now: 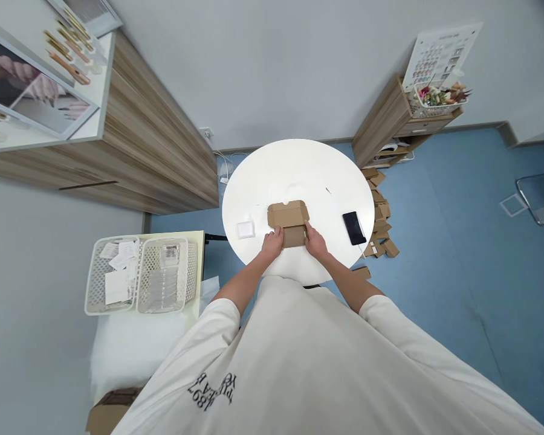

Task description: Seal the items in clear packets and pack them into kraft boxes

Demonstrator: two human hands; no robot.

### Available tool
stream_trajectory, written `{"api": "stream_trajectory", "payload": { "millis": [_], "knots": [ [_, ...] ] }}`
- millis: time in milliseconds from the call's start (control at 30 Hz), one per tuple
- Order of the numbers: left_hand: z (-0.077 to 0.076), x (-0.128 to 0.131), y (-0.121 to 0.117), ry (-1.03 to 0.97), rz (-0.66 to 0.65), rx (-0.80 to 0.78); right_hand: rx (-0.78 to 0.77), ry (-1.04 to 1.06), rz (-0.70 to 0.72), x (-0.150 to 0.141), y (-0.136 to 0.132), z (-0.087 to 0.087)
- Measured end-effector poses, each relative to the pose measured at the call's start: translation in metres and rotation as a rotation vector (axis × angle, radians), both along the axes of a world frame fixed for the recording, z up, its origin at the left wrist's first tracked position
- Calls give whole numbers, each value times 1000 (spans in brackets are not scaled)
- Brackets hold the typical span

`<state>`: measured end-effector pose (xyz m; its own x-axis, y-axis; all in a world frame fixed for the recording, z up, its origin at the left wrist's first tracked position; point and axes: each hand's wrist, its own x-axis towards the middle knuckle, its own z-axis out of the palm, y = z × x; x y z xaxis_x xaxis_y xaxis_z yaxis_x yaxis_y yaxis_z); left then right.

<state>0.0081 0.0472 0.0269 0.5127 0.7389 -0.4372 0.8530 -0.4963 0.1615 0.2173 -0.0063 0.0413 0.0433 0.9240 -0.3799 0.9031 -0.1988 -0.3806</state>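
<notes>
Cardboard box (294, 237) part-folded, lid (286, 216) open

Left hand (272, 241) grips its nine-o'clock side, right hand (316, 242) its three-o'clock side, towards seven o'clock from the middle of the white bench (294, 163). The sides look raised; the lid is not yet closed.

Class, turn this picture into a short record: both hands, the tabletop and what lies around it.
Left hand: grips left side of cardboard box
Right hand: grips its right side
Box state: lid open, toward the far side
Surface: round white table
Beside box: small white square item, left; black smartphone, right
Left of table: two white perforated baskets
Right of table: small cardboard boxes on blue floor
</notes>
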Motion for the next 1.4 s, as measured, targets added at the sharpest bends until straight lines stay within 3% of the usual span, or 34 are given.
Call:
{"api": "stream_trajectory", "payload": {
  "millis": [167,367,767,1067,1400],
  "knots": [
    [1,0,0,4,-5,33,14,90,-56,-7,-6,-9],
    [-1,0,0,-13,5,23,48,55,38,-5,-15,-15],
    [-3,-3,-2,-35,14,33,-94,-250,295,-7,-5,2],
    [-3,-4,-3,-47,19,26,-132,-382,425,-18,2,4],
    [-5,-6,-3,-57,14,41,-93,-377,392,-12,18,12]
  ]
}}
